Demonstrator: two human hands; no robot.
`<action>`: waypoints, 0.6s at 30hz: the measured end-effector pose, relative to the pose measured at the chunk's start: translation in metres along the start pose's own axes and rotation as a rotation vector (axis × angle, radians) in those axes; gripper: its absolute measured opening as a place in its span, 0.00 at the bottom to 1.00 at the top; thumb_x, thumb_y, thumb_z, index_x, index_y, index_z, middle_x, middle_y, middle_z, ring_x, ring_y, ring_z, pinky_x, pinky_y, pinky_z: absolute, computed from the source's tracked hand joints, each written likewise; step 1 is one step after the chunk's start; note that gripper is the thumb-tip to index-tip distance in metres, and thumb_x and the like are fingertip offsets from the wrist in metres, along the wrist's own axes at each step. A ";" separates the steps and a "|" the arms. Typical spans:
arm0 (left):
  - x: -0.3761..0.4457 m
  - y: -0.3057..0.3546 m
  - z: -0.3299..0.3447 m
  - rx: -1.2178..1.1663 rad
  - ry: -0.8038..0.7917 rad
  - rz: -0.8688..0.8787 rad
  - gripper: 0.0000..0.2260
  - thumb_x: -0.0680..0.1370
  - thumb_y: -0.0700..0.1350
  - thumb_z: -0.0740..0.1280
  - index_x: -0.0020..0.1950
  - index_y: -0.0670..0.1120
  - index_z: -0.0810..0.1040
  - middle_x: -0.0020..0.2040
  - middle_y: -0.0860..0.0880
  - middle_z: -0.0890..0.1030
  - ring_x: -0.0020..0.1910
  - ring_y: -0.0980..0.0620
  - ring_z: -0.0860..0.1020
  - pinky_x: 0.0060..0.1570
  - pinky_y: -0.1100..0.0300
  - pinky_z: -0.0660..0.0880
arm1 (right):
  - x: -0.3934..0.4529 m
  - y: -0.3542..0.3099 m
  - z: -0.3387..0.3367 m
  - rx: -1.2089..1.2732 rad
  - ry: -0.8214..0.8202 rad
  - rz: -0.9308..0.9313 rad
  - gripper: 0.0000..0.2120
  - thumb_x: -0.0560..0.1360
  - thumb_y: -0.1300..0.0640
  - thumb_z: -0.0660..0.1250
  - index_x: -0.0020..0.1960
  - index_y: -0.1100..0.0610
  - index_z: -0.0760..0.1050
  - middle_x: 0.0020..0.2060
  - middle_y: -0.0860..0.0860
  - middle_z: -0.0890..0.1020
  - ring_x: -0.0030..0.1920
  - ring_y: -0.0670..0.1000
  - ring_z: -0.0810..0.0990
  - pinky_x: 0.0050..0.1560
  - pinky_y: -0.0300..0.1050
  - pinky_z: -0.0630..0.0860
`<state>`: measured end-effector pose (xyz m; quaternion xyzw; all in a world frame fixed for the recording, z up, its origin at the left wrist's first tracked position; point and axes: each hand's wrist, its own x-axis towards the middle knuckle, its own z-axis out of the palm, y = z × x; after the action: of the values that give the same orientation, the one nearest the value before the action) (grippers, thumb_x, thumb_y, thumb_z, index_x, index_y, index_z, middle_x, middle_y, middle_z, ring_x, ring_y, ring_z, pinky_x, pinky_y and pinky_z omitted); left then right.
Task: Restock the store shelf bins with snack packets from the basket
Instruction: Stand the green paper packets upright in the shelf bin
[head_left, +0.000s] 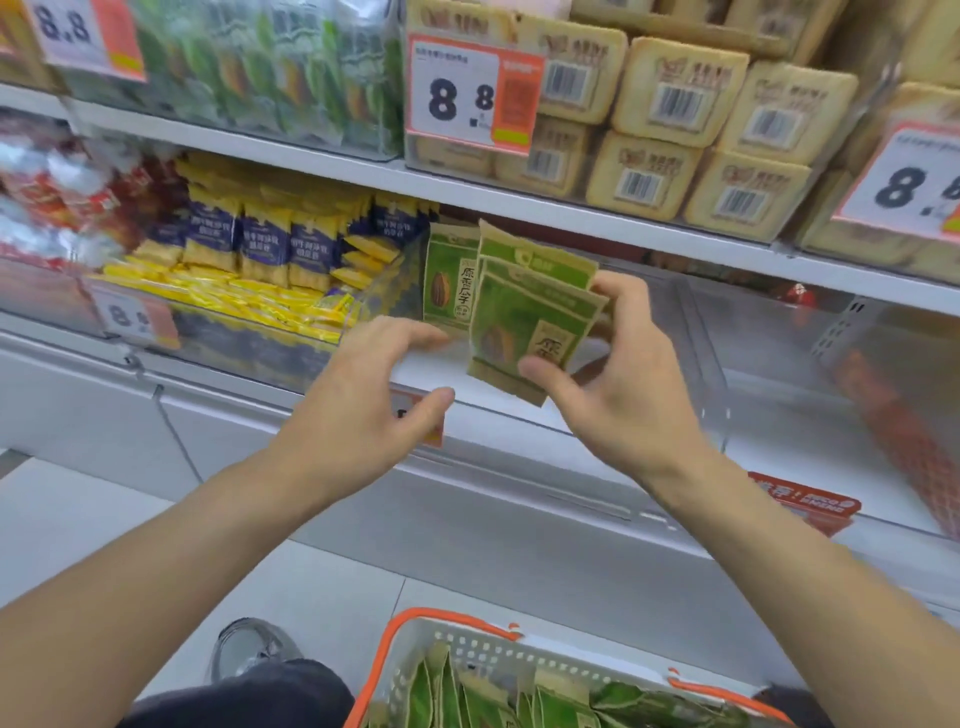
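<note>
price tag reads "8 8"; the green packet seems to say 原香瓜子.

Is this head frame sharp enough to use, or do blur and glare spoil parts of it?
Head view: the green-and-tan snack packets in the right hand read clearly; the left edge's red-and-silver packets smear with motion blur; the clear plastic bin front carries hazy reflections; wide-angle distortion bends the white shelf edge.

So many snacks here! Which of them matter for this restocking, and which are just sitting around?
Part of the job:
green packets held in the right hand
left hand, open beside them
clear bin
basket of more packets

Just there:
yellow-and-blue packets
beige packs
price tag
</note>
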<state>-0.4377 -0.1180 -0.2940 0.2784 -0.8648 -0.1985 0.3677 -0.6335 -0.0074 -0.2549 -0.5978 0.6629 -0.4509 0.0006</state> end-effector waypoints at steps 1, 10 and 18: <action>0.002 -0.009 0.001 0.063 0.030 0.029 0.16 0.76 0.48 0.72 0.62 0.49 0.76 0.56 0.56 0.76 0.55 0.61 0.70 0.59 0.69 0.66 | 0.014 0.007 0.011 -0.001 -0.033 0.058 0.29 0.71 0.52 0.78 0.61 0.43 0.62 0.54 0.39 0.78 0.53 0.35 0.76 0.46 0.34 0.76; 0.008 -0.060 0.014 0.218 -0.043 0.009 0.11 0.70 0.48 0.77 0.50 0.48 0.81 0.47 0.50 0.79 0.50 0.46 0.74 0.51 0.48 0.73 | 0.113 0.065 0.109 -0.086 -0.173 0.284 0.23 0.74 0.51 0.75 0.61 0.57 0.67 0.50 0.47 0.77 0.50 0.47 0.75 0.47 0.44 0.72; 0.009 -0.066 0.016 0.138 -0.015 0.025 0.08 0.70 0.46 0.78 0.47 0.48 0.83 0.43 0.51 0.80 0.48 0.47 0.73 0.48 0.52 0.74 | 0.142 0.102 0.151 -0.150 -0.026 0.501 0.36 0.70 0.51 0.79 0.68 0.60 0.62 0.65 0.58 0.73 0.62 0.58 0.77 0.53 0.47 0.75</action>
<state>-0.4327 -0.1720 -0.3365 0.2906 -0.8826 -0.1359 0.3437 -0.6732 -0.2219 -0.3290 -0.4190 0.8216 -0.3788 0.0764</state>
